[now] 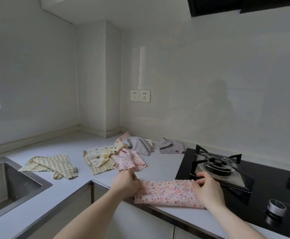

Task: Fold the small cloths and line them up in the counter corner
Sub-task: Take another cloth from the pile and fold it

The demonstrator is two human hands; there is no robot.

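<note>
Pink cloth (166,192); floral spots, folded strip w/ scalloped edge, flat on counter (158,166)

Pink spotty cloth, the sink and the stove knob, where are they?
pink spotty cloth (166,194), head view, middle of its folded top.
sink (25,175), head view, right steel wall.
stove knob (276,206), head view, its silver top.

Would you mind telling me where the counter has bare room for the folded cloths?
Bare grey counter lies in the back corner, between the white wall column and the green checked cloth. It is crowded mid-counter, where the pile of loose cloths sits left of the black gas hob.
</note>
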